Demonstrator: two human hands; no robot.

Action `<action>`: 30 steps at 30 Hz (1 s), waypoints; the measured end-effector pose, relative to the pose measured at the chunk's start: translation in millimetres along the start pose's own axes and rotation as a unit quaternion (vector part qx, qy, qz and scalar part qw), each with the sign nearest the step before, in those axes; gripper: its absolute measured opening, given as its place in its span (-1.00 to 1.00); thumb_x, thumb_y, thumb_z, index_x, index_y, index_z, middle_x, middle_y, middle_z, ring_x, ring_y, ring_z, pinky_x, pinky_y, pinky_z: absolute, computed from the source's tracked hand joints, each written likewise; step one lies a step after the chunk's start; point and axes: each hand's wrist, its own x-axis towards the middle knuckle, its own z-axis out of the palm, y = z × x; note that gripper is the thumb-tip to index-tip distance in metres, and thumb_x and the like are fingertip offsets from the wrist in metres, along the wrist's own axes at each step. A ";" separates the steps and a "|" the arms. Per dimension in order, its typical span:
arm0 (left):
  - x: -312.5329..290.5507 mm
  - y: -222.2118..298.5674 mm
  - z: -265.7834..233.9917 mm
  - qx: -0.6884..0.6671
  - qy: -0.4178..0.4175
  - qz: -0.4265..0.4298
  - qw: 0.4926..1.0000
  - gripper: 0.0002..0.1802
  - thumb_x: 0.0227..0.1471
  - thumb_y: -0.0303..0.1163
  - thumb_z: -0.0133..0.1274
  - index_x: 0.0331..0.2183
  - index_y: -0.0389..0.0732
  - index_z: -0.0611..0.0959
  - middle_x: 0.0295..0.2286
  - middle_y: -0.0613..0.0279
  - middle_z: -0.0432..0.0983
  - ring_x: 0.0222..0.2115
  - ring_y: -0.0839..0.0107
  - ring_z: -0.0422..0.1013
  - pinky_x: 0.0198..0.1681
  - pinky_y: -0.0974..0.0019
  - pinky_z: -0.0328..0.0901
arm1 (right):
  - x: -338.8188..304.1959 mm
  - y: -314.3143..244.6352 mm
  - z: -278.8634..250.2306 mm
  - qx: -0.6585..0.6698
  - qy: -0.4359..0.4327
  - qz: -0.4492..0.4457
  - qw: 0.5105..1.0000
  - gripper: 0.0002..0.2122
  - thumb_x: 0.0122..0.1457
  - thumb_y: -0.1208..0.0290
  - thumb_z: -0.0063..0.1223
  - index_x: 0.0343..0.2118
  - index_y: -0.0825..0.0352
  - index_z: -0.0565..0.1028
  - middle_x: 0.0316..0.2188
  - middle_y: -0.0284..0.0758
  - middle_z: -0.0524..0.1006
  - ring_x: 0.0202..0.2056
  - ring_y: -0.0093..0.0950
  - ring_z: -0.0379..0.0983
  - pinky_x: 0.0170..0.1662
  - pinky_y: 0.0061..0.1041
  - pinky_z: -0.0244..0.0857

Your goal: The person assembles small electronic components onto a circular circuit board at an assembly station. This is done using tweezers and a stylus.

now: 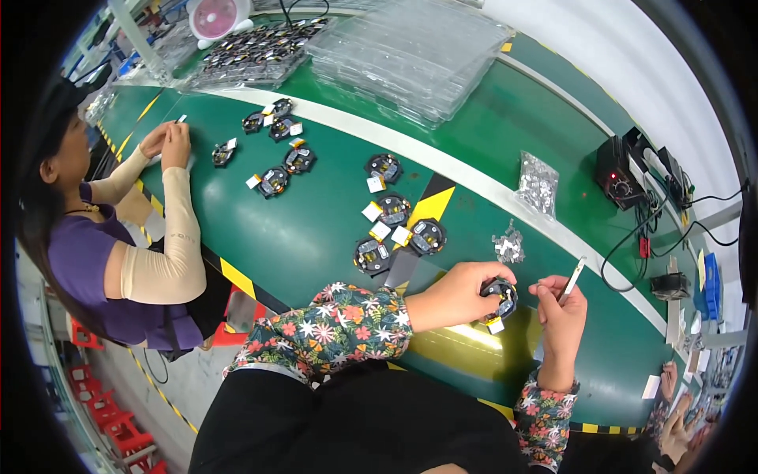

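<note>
My left hand [466,291] is closed around a round black electronic module [499,299] with a white-and-yellow tab, above a yellowish translucent sheet on the green table. To its right, my right hand [562,314] pinches a slim pale stick-like tool [574,278], its narrow end pointing up and away. Just beyond my left hand lies a small heap of grey metallic pieces [509,245]. Several more black modules [427,236] with white tabs rest left of my hands, near a yellow-and-black tape strip [433,204].
At the left, a co-worker in purple [110,261] handles a small part. Clear plastic trays [407,55] are stacked at the back, beside a mass of modules [249,54]. A bag of small metallic parts [538,185] and a black box with cables [620,174] lie farther right.
</note>
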 end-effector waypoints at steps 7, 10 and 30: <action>6.4 2.8 4.0 -0.021 -0.009 -0.029 0.999 -0.77 0.01 -0.60 -0.10 -0.21 -0.25 0.44 -0.42 0.31 0.43 -0.49 0.66 0.37 -0.53 0.57 0.35 | -7.5 -0.9 -2.3 -0.010 0.010 -0.038 0.999 -0.93 0.02 0.65 -0.01 -0.40 0.42 0.40 -0.48 -0.23 0.53 -0.73 -0.77 0.17 -0.71 -0.81 -0.04; 1.5 1.7 1.3 -0.013 0.016 -0.055 0.998 -0.72 0.01 -0.61 -0.10 -0.17 -0.23 0.43 -0.43 0.32 0.45 -0.48 0.66 0.38 -0.53 0.58 0.35 | -5.4 0.1 6.2 -0.009 -0.013 -0.031 0.999 -0.94 0.03 0.65 -0.01 -0.42 0.40 0.40 -0.47 -0.23 0.53 -0.70 -0.77 0.20 -0.68 -0.80 0.01; -3.2 12.5 5.4 0.101 0.042 -0.020 0.994 -0.73 -0.06 -0.65 -0.05 -0.22 -0.33 0.44 -0.46 0.38 0.47 -0.55 0.79 0.25 -0.60 0.63 0.16 | -12.2 11.5 14.5 -0.223 -0.020 -0.273 0.935 -0.90 -0.11 0.71 -0.03 -0.48 0.43 0.46 -0.59 -0.30 0.45 -0.60 -0.60 0.35 -0.53 -0.64 0.20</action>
